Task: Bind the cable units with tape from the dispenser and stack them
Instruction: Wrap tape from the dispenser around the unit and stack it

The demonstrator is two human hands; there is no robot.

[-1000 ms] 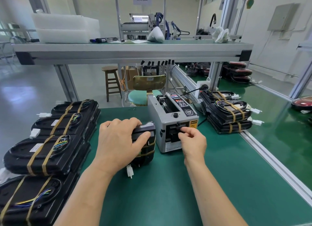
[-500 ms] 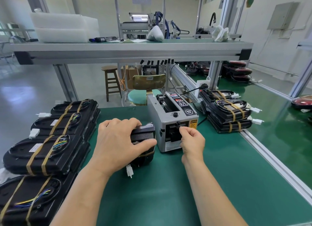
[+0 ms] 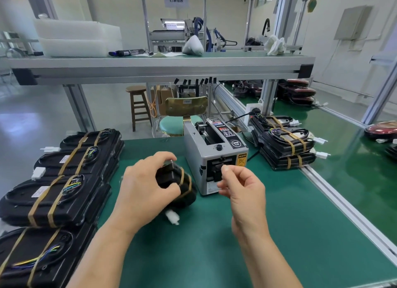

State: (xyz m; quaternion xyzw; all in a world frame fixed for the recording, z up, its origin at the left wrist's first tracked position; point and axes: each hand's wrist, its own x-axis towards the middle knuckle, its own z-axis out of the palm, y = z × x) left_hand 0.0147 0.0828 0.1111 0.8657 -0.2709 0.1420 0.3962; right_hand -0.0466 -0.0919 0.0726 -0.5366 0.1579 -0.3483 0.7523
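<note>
A black cable unit (image 3: 171, 178) stands on its edge on the green mat (image 3: 214, 255), with one tan tape band around it and a white connector (image 3: 173, 216) hanging below. My left hand (image 3: 146, 193) grips the unit from above. Just right of it sits the grey tape dispenser (image 3: 206, 146). My right hand (image 3: 242, 191) is in front of the dispenser's outlet, thumb and forefinger pinched together on a short piece of tape that is hard to make out.
Taped black units (image 3: 53, 197) lie stacked in a row along the left edge. Another taped stack (image 3: 283, 143) sits right of the dispenser by the aluminium rail (image 3: 343, 206). An overhead shelf (image 3: 161, 66) spans the far side.
My right hand has drawn back from the dispenser's outlet, fingers still pinched. My left hand has turned the unit, so its tape band now faces me.
</note>
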